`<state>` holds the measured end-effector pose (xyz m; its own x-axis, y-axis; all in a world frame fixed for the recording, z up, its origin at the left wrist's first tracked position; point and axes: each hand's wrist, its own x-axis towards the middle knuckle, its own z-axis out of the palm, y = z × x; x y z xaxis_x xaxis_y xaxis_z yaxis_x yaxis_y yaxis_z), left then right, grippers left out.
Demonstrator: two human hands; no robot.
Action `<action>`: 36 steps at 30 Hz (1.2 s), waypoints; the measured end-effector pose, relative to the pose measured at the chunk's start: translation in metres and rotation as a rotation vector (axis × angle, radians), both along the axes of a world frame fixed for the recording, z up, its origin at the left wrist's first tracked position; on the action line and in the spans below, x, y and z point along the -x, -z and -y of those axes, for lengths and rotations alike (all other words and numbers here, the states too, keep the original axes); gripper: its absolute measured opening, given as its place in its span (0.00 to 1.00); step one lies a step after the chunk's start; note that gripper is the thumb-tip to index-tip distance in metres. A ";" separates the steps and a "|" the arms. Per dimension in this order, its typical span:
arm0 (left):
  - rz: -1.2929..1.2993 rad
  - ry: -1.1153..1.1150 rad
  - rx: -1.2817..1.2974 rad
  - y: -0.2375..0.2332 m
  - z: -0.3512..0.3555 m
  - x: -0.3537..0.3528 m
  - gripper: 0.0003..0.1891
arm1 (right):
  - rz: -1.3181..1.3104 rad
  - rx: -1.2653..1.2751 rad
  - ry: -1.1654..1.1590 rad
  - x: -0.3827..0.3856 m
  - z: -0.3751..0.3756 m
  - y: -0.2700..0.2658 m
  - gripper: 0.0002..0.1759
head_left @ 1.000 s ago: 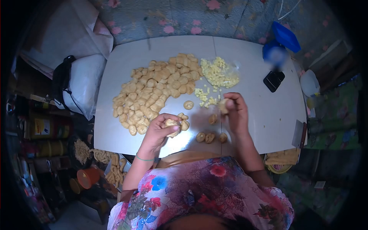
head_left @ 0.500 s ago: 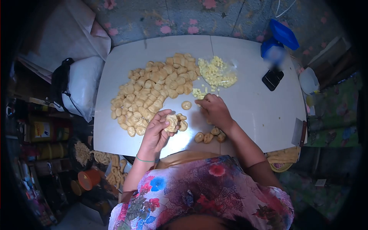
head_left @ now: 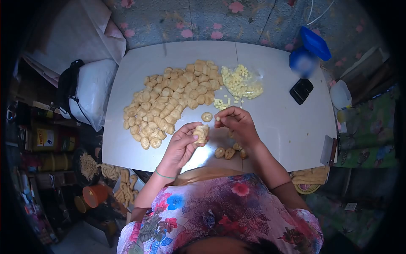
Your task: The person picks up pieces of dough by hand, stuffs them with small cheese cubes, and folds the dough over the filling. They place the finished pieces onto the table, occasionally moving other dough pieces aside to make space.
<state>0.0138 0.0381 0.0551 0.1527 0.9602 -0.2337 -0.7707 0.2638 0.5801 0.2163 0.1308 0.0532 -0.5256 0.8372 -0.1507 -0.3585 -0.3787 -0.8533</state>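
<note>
My left hand (head_left: 182,146) holds a piece of dough (head_left: 201,133) between thumb and fingers, above the near part of the table. Just to its right, my right hand (head_left: 236,123) pinches a small pale cube (head_left: 218,119) at its fingertips. A flat round dough piece (head_left: 207,117) lies on the table between and beyond the hands. Beyond them are loose yellow cubes (head_left: 220,103) and a clear bag of yellow cubes (head_left: 242,82). A large pile of dough pieces (head_left: 169,95) spreads over the table's left half. Several small dough pieces (head_left: 229,153) sit under my right forearm.
On the white table (head_left: 279,127) are a blue scale (head_left: 303,61), a black object (head_left: 301,91) and a cleaver (head_left: 328,150) at the right edge. A white bag (head_left: 94,91) is at the left. Dough strips (head_left: 125,188) lie below left, near an orange container (head_left: 96,195).
My right hand has come back from the loose cubes toward my left hand, with a small cube now visible in its fingertips. My left hand has tilted the dough and moved slightly right.
</note>
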 end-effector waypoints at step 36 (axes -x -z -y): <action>0.251 -0.030 -0.173 -0.007 -0.004 -0.012 0.11 | 0.491 -0.846 -0.148 0.027 0.031 -0.015 0.18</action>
<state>0.0261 0.0420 0.0616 0.1558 0.9875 -0.0253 -0.9015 0.1526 0.4051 0.1888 0.0998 0.0686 -0.6727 0.7008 0.2374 0.1095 0.4117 -0.9047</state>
